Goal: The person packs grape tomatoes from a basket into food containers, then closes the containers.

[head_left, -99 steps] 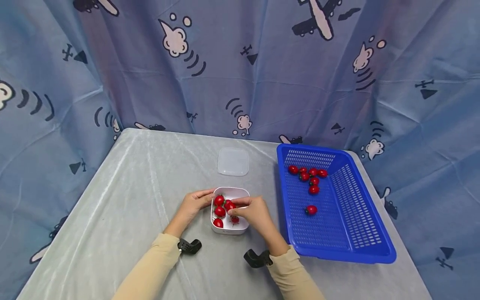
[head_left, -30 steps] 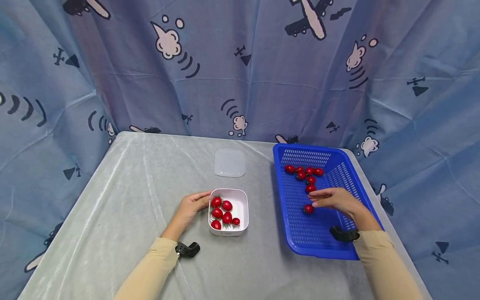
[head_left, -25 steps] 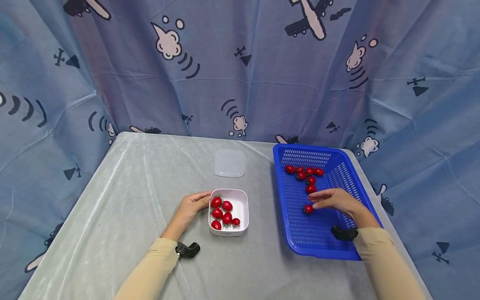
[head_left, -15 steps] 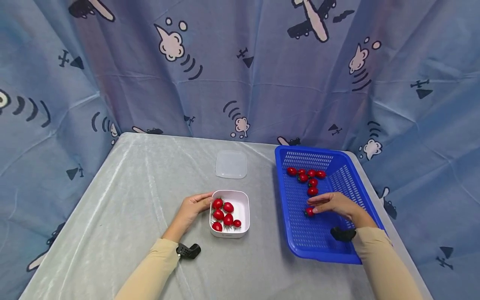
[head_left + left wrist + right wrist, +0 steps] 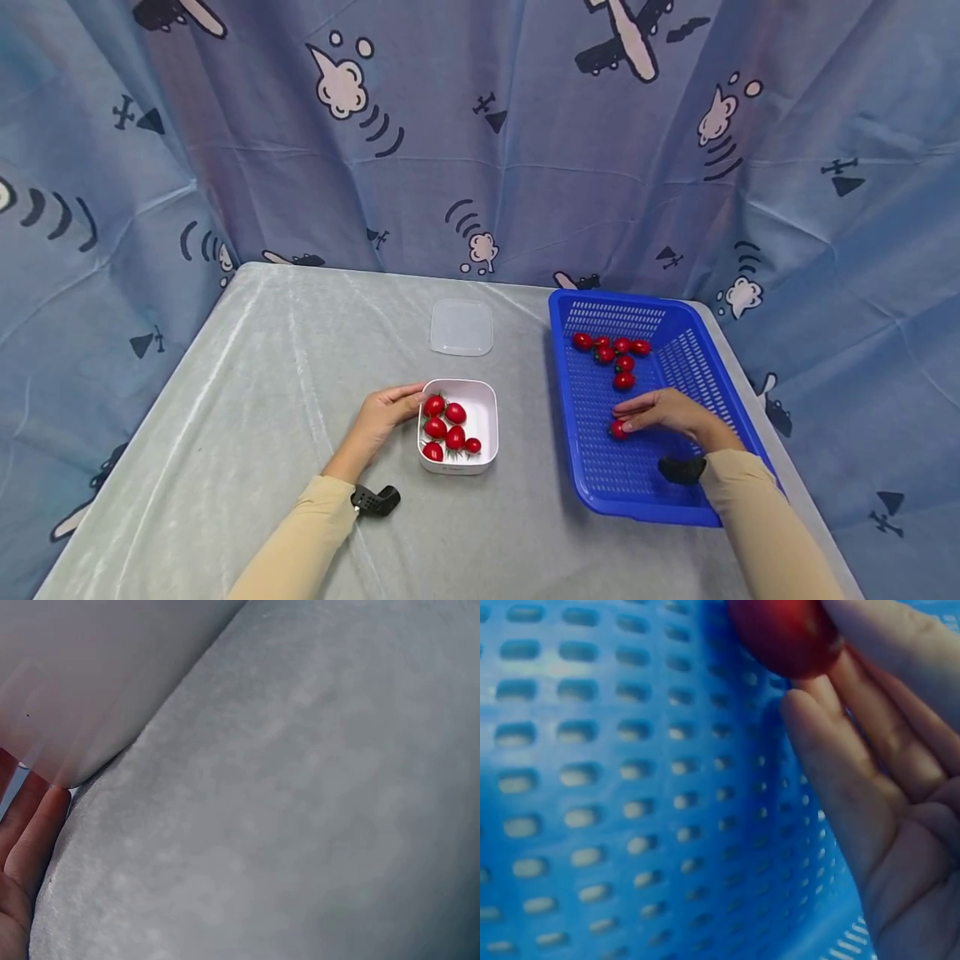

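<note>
In the head view my right hand (image 5: 663, 414) reaches into the blue basket (image 5: 564, 408) and pinches a red cherry tomato (image 5: 617, 429) between thumb and fingers. The right wrist view shows this cherry tomato (image 5: 787, 634) close up, the thumb on one side and fingertips below. Left of the basket stands a small white box (image 5: 483, 408), with several cherry tomatoes (image 5: 454, 437) mostly along its left half. Fairly straight fingers of my left hand (image 5: 382, 414) touch the upper left corner of that box. Their tips rest against its outer wall (image 5: 82, 690) in the left wrist view.
Several more cherry tomatoes (image 5: 604, 354) lie towards the back of the basket. Behind the white box a clear flat lid (image 5: 461, 328) lies on the grey-covered table (image 5: 360, 333). A blue patterned curtain (image 5: 420, 167) hangs along the table's far edge.
My right hand has left the white box for the basket, and its fingers have closed on the lone tomato, which has shifted slightly nearer. My left hand has stayed at the box.
</note>
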{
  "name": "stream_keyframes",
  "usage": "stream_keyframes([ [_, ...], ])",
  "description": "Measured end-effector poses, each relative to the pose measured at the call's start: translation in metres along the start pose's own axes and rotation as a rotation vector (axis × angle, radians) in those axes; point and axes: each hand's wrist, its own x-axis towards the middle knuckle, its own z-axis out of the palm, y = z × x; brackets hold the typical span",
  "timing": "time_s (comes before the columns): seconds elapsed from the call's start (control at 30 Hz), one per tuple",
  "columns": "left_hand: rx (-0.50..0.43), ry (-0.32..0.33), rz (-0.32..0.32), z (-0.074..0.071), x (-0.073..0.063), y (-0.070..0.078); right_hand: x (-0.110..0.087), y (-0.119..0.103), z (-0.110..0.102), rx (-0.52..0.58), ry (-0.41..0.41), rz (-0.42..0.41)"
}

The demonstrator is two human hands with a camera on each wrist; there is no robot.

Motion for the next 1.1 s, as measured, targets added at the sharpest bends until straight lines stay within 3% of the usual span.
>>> stream_keyframes([
  [0.17, 0.005, -0.001, -0.003, -0.001, 0.0, 0.001, 0.0, -0.003, 0.005, -0.046, -0.001, -0.012],
  [0.4, 0.009, -0.008, -0.002, -0.001, -0.001, 0.0, -0.001, -0.004, 0.008, -0.002, -0.033, -0.001],
  [0.57, -0.007, -0.005, -0.014, 0.0, -0.001, -0.002, -0.005, -0.013, 0.008, -0.006, 0.12, 0.03],
  [0.8, -0.008, -0.002, -0.016, 0.0, -0.002, -0.002, -0.02, -0.05, 0.013, 0.063, 0.329, 0.065],
  [1.0, 0.027, 0.004, -0.005, 0.001, -0.001, 0.001, -0.034, -0.086, 0.027, 0.171, 0.483, 0.02],
  [1.1, 0.042, 0.008, 0.0, 0.001, -0.001, 0.003, -0.041, -0.1, 0.033, 0.282, 0.533, -0.036],
])
